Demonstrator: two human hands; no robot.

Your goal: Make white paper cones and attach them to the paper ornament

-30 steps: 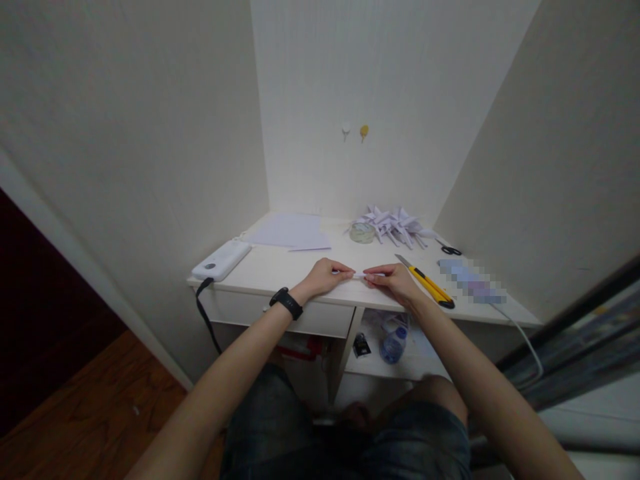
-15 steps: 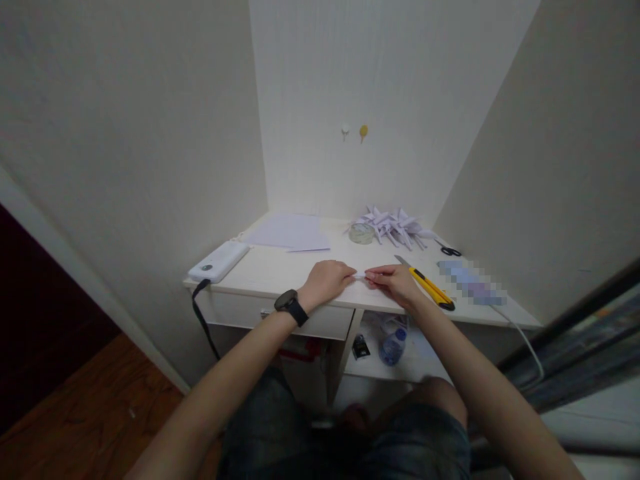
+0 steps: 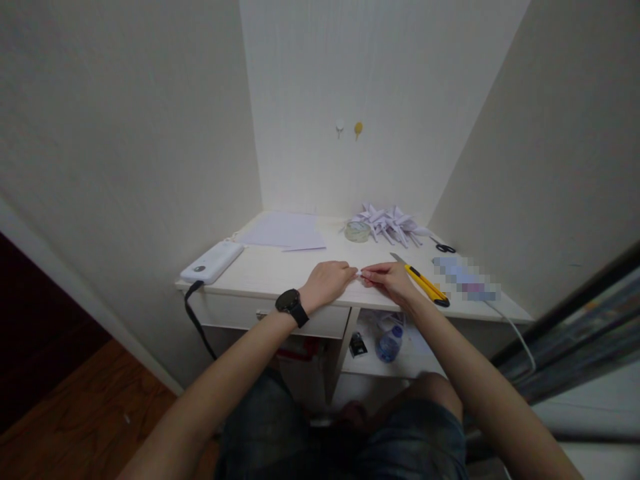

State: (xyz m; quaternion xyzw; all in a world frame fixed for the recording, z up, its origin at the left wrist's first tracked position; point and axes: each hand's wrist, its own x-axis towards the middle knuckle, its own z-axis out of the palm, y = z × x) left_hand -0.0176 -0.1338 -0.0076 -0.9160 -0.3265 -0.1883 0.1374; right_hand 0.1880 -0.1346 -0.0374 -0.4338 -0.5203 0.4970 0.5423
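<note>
Both my hands meet over the front of the white desk [image 3: 280, 270], pinching a small piece of white paper [image 3: 359, 273] between them. My left hand [image 3: 330, 281], with a black watch on its wrist, is closed on the paper's left end. My right hand [image 3: 389, 280] grips the right end between thumb and fingers. Most of the paper is hidden by my fingers, so its folded shape is unclear. Just right of my right hand lies a yellow utility knife [image 3: 427, 285] with its blade out.
Folded paper pinwheel shapes [image 3: 390, 223] are heaped at the back beside a roll of clear tape [image 3: 357, 231]. Paper sheets [image 3: 283, 229] lie back left, a white power bank [image 3: 213, 262] at the left edge. Black scissors [image 3: 445, 248] and a blurred-out phone-like object [image 3: 465, 279] are on the right.
My hands have drawn slightly closer together, and less of the white paper shows between them. The whole view has shifted a little; the things on the desk stay in place.
</note>
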